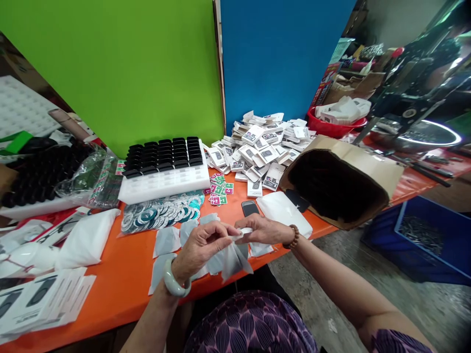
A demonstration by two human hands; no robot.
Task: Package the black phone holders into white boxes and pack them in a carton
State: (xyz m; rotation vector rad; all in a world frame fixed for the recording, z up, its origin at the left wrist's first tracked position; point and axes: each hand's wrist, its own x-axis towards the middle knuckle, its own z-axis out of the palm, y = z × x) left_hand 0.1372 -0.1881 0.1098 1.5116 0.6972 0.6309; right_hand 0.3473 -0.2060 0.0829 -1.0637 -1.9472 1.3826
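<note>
Currently, left hand [200, 247] and right hand [259, 229] both pinch one small clear pouch [235, 255] — held just above the near edge of the orange table [121, 274], beside loose pouches [167, 241].

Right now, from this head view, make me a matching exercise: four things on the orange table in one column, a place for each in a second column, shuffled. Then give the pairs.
Things
1. small clear bag
2. cardboard box
3. pile of white packets
4. white tray of black parts

Places
A. in front of the blue panel
B. pinched between the left hand and the right hand
C. in front of the green panel
D. on its side at the table's right end, open mouth toward the camera

Pairs: 1-B, 2-D, 3-A, 4-C
</note>
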